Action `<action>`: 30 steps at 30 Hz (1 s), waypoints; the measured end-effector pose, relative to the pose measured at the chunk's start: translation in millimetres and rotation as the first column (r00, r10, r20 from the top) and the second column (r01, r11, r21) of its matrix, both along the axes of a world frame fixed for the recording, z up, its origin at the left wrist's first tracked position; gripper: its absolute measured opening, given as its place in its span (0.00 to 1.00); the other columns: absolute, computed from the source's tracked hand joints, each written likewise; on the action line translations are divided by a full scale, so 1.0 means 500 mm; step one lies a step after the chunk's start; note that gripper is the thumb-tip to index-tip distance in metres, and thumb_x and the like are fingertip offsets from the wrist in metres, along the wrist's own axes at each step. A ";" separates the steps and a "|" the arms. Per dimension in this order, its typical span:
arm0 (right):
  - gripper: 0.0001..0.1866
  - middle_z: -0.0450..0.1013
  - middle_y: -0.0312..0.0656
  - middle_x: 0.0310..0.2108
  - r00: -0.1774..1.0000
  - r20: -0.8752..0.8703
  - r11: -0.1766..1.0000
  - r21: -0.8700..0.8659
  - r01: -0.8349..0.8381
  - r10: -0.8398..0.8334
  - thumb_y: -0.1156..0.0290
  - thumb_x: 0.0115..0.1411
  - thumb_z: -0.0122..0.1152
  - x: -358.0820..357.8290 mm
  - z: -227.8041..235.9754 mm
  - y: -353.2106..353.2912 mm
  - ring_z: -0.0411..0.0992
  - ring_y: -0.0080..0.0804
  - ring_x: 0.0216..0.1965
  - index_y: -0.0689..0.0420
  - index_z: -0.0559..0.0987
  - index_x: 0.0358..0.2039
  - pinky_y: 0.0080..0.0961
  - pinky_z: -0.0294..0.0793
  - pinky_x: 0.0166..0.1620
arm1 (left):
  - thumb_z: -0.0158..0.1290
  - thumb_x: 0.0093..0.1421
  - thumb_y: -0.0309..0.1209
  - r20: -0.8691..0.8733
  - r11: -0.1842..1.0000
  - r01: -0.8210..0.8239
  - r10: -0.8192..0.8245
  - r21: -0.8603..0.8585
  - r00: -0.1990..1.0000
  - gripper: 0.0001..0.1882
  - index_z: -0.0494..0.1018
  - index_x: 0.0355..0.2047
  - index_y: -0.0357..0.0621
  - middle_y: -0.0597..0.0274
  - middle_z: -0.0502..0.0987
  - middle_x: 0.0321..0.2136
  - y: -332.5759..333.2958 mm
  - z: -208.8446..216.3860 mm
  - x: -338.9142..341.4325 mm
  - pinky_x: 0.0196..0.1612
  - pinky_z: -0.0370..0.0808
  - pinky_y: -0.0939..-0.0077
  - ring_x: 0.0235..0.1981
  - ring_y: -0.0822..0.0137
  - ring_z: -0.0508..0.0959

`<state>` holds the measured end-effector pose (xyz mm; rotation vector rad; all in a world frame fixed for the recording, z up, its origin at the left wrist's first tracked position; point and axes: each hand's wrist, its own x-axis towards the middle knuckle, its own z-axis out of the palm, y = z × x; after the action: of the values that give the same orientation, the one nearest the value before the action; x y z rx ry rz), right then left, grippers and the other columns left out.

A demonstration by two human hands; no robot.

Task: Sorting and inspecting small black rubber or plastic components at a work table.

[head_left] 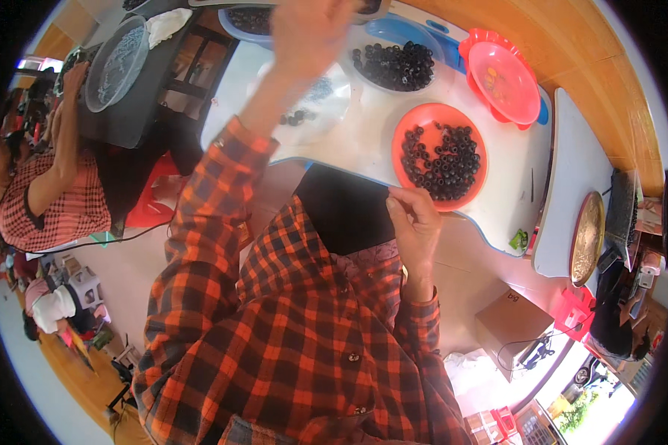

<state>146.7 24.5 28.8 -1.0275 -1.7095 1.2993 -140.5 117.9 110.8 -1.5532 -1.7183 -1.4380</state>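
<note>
My left hand (312, 33) reaches over the far side of the white table (349, 137), blurred, with its fingers partly cut off by the top edge. At the near edge of the table my right hand (417, 222) is closed, thumb and forefinger pinched; anything between them is too small to make out. Just beyond it stands an orange-red plate (423, 115) with many small black ring-shaped pieces (453, 159). Under my left forearm lies a clear shallow dish (334, 111) with a few black pieces and small bluish bits. More black pieces (397, 65) fill a pale blue bowl behind.
A red basin (523, 107) with a few yellowish bits stands far right. A blue container (230, 26) of black pieces is far left. Another person (59, 193) sits left, by a dark table holding a clear basin (100, 96). A cardboard box (513, 320) is lower right.
</note>
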 end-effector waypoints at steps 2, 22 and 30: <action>0.08 0.74 0.39 0.33 1.000 0.017 1.000 0.000 -0.016 0.016 0.84 0.57 0.63 0.000 0.005 0.001 0.73 0.21 0.30 0.61 0.80 0.38 0.18 0.73 0.34 | 0.60 0.56 0.28 0.035 0.978 0.156 -0.152 -0.139 0.988 0.05 0.80 0.33 0.44 0.60 0.78 0.27 -0.011 -0.038 0.068 0.31 0.76 0.72 0.27 0.63 0.78; 0.08 0.74 0.40 0.31 0.999 0.030 0.999 0.018 0.039 -0.040 0.83 0.57 0.63 0.022 -0.003 0.015 0.73 0.23 0.28 0.62 0.80 0.38 0.19 0.73 0.33 | 0.53 0.52 0.27 0.000 0.639 0.414 -0.544 -0.649 0.839 0.04 0.77 0.26 0.41 0.54 0.74 0.35 0.062 -0.217 0.290 0.40 0.76 0.59 0.42 0.52 0.75; 0.08 0.74 0.40 0.31 0.998 0.037 0.999 -0.008 0.049 -0.049 0.83 0.57 0.62 0.023 0.000 0.016 0.74 0.24 0.28 0.62 0.80 0.38 0.20 0.73 0.33 | 0.52 0.52 0.24 0.033 0.545 0.377 -0.538 -0.749 0.842 0.05 0.75 0.30 0.40 0.53 0.74 0.34 0.071 -0.214 0.285 0.40 0.77 0.58 0.42 0.52 0.77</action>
<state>158.2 32.4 28.6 -1.0984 -1.6966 1.2652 1.8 153.5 3.9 -2.6573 -1.9600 -0.6869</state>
